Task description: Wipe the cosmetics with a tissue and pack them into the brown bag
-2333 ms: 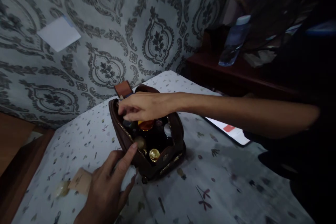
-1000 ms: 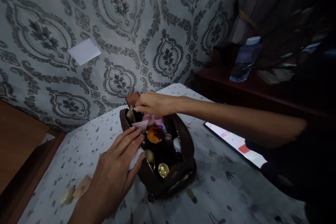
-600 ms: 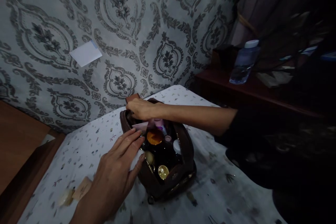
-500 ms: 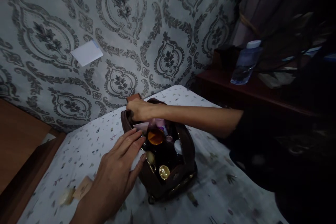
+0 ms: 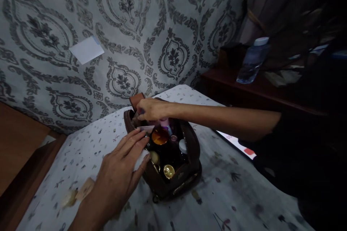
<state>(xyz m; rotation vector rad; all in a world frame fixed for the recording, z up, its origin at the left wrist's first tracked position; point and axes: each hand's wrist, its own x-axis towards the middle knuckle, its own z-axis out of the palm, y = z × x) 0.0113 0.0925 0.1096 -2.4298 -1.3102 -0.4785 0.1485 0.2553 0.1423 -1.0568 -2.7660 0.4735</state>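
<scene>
A dark brown zip bag [image 5: 193,144] stands unzipped on the patterned sheet. My left hand [image 5: 119,168] is closed over its left rim, fingers long and fingertips just inside. Something white [image 5: 141,159] shows between its thumb and fingers. My right hand [image 5: 153,109] reaches across to the bag's far end, fingers curled down inside; a small dark blue spot shows at them, and what they grip is hidden. Inside the bag are an amber round item [image 5: 160,135], a gold round item [image 5: 169,171], a white cap [image 5: 183,146] and a pink-purple tube [image 5: 166,126].
A brown flap [image 5: 137,100] sticks up behind the bag. Two small beige items [image 5: 85,188] lie left of my left hand. A lit screen [image 5: 238,144] lies under my right forearm. A clear bottle [image 5: 252,61] stands on a dark red table [image 5: 217,75]; patterned wall behind.
My right hand has lifted slightly and shifted right at the bag's far end. The lit screen has come into sight under the forearm. My left hand stays on the rim.
</scene>
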